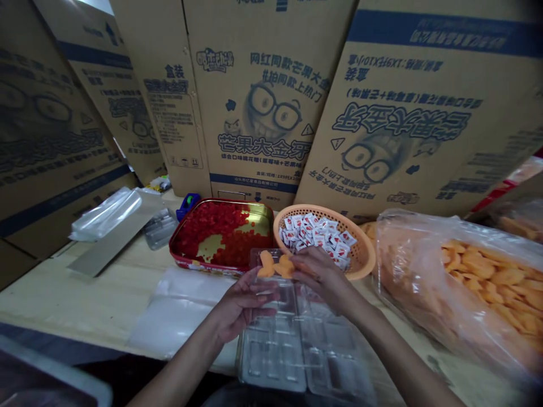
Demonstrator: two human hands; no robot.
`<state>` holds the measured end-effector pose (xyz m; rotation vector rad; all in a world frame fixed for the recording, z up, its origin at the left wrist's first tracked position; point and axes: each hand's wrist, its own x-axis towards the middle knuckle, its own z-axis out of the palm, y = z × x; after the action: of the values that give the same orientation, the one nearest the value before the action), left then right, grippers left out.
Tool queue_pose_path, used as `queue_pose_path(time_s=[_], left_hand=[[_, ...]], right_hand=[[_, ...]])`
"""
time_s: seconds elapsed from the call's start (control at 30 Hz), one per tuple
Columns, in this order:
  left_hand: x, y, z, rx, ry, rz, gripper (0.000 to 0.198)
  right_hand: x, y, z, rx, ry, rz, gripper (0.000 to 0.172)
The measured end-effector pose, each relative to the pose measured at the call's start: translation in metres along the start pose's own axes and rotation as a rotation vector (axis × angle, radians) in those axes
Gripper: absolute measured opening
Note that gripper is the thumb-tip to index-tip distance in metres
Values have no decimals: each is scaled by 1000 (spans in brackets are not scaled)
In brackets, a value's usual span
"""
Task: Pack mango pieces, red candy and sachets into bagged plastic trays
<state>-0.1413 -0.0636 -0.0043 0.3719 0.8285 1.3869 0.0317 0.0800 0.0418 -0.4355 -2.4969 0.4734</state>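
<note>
Two orange candy pieces [267,264] are at the far end of a clear plastic tray [271,356], between my hands. My right hand [320,277] has its fingers closed on the right-hand orange candy piece [284,267]. My left hand [241,305] is turned partly palm up, fingers apart, its thumb close to the left-hand piece. Whether it touches that piece is hard to tell. More clear trays [339,356] lie to the right, below my right forearm. Their compartments are visible through the clear plastic.
Behind my hands stand a red-rimmed tin [173,249] of red and orange bits and an orange basket [365,254] of small white packets. A plastic bag [403,271] of orange pieces lies right. Plastic sheets [178,305] lie left. Cardboard boxes [271,34] wall the back.
</note>
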Motion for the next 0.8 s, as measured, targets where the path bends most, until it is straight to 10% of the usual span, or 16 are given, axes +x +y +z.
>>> queue_pose_path(time_s=[0.23,0.8], left_hand=[[-6,1,-5,17,-16,-39,70],[-32,13,-45,-100,79,-5,68]], right_hand=[[15,-11,10,-32,-295,-91,21],[72,-41,57,41,-443,-243,23]])
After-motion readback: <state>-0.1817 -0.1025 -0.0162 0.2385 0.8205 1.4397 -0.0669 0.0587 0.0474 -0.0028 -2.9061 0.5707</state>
